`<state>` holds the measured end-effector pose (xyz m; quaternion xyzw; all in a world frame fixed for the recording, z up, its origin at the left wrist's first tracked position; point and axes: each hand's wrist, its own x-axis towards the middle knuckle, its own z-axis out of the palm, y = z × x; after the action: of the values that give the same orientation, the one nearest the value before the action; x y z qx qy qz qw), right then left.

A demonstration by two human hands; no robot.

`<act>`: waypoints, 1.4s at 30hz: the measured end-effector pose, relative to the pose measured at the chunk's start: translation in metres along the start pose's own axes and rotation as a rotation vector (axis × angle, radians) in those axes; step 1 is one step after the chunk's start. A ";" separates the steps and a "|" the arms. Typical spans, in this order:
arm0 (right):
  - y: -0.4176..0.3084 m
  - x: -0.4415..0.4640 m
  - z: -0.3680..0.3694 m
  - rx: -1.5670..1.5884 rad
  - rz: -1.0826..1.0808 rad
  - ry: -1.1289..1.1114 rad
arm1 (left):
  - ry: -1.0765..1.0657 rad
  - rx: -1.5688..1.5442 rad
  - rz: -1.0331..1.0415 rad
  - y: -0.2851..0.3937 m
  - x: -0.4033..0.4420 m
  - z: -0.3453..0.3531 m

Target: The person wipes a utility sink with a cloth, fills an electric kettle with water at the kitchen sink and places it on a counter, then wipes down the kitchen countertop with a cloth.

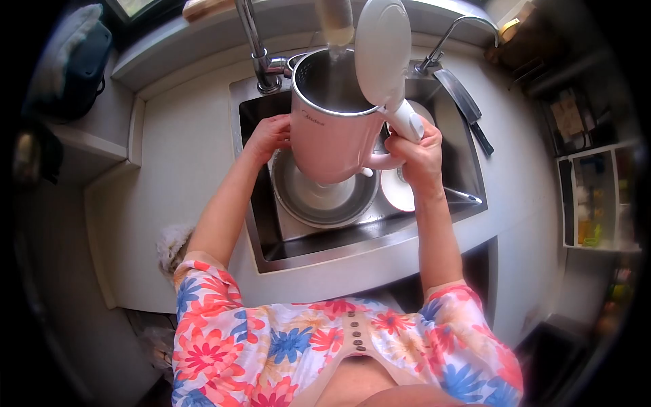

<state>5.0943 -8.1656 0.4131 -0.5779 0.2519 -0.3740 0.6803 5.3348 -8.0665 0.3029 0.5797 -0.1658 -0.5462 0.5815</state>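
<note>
A pink electric kettle (332, 146) is held up over the sink (264, 237), its white lid (384, 54) swung open. My right hand (417, 152) is wrapped round the kettle's handle (386, 161). The fingers of my left hand (272, 138) are bent against the kettle's left side, their tips partly hidden behind it. Water runs from the tap head (336, 20) into the kettle's open top. Below the kettle, a round metal basin (325, 214) sits in the sink, with a white dish (397, 190) to its right.
A chrome faucet (254, 41) rises behind the sink, and a thinner curved tap (468, 22) stands at the back right. A cleaver (460, 98) lies on the counter (183, 149) along the sink's right edge. A fluffy grey item (173, 247) is beside my left arm.
</note>
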 end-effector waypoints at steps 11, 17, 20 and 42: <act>0.001 -0.002 -0.002 0.004 -0.008 0.002 | 0.114 0.400 0.583 0.078 0.029 -0.008; 0.001 -0.004 0.000 -0.013 0.007 0.027 | 0.183 0.968 0.769 0.121 0.038 0.015; 0.001 -0.006 0.000 -0.019 0.020 0.032 | 0.132 1.204 0.922 0.129 0.048 0.018; 0.002 -0.009 -0.005 -0.050 0.005 0.057 | 0.093 1.666 0.581 0.146 0.057 0.057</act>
<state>5.0852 -8.1613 0.4090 -0.5833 0.2817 -0.3822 0.6590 5.3723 -8.1817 0.4184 0.7717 -0.6269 -0.0544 0.0921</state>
